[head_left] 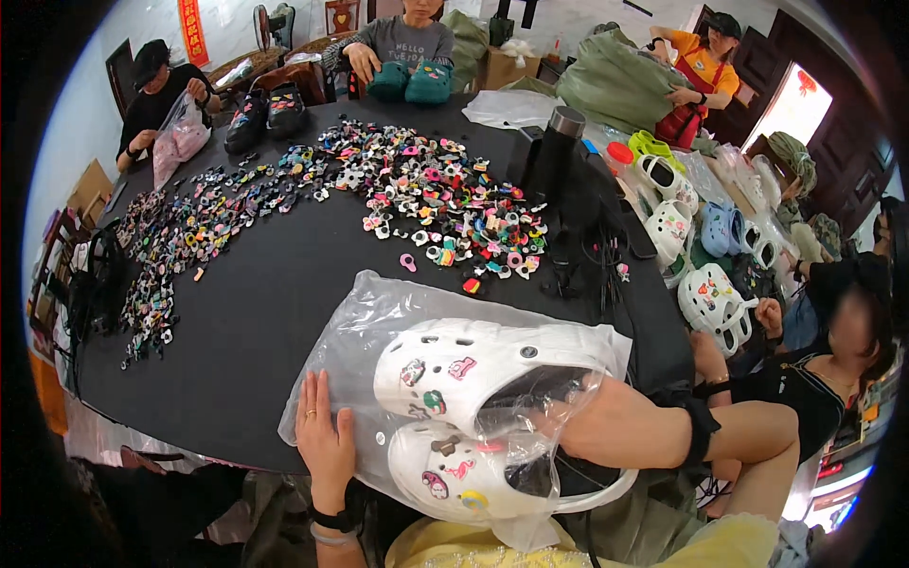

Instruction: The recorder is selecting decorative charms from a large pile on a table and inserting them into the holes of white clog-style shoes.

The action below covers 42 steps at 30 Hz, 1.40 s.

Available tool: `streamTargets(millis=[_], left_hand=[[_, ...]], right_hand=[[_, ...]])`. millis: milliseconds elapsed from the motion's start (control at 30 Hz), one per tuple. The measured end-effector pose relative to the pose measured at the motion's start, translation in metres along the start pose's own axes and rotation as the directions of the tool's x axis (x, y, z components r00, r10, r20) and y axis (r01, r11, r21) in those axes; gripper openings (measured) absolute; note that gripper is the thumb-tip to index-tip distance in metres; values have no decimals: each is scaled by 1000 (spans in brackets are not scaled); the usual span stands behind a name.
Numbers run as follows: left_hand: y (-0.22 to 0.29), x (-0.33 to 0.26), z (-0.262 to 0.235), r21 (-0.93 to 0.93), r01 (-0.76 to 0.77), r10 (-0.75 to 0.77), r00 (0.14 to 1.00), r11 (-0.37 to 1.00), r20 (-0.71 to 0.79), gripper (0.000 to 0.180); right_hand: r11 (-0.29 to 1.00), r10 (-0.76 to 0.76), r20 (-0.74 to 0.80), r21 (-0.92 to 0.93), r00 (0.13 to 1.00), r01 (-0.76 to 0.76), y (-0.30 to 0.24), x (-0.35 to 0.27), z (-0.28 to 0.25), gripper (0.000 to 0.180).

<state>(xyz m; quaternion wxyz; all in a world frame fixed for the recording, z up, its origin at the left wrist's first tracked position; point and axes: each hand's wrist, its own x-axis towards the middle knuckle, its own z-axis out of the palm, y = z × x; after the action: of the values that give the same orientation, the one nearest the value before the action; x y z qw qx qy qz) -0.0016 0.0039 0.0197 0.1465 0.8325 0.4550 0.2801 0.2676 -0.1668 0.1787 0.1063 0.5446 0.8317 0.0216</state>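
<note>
On the black surface (256, 303), white perforated foam clogs (454, 388) lie crosswise between the hands, toes toward the left hand (325, 435), flattened on clear plastic film (355, 331); the right hand (615, 421) is nearer, heel-side, grip unclear. The round dark rivet (529, 352)? Unreadable.

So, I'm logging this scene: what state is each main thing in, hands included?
Front white clogs: side by side, decorated
Clear bag: wrinkled
Left hand: open, flat on bag
Right hand: fingers partly hidden, grip unclear
Loose charms: scattered
Black bottle: upright, capped
Black clogs: side by side
Green clogs: side by side
</note>
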Motion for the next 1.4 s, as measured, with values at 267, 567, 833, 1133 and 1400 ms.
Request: streamTargets(millis=[267,567,833,1133,1400], left_hand=[[2,-3,-42,-148,85,-32,943,985,332,54],[113,93,-134,-71,-537,534,800,841,272,45],[160,155,-49,-465,-244,511,591,851,624,29],[151,137,-35,-478,-433,644,544,764,538,25],[98,140,-57,-374,-517,633,547,770,547,30]], right_hand=[[970,-33,-195,-244,980,-16,-1,1,10,34],[948,-133,-257,-314,957,47,-16,1,30,29],[897,-205,-247,-434,947,81,-29,-4,15,18],[928,-125,-158,-369,979,59,-39,-27,22,14],[898,-24,-291,-427,957,-107,-13,-35,10,14]])
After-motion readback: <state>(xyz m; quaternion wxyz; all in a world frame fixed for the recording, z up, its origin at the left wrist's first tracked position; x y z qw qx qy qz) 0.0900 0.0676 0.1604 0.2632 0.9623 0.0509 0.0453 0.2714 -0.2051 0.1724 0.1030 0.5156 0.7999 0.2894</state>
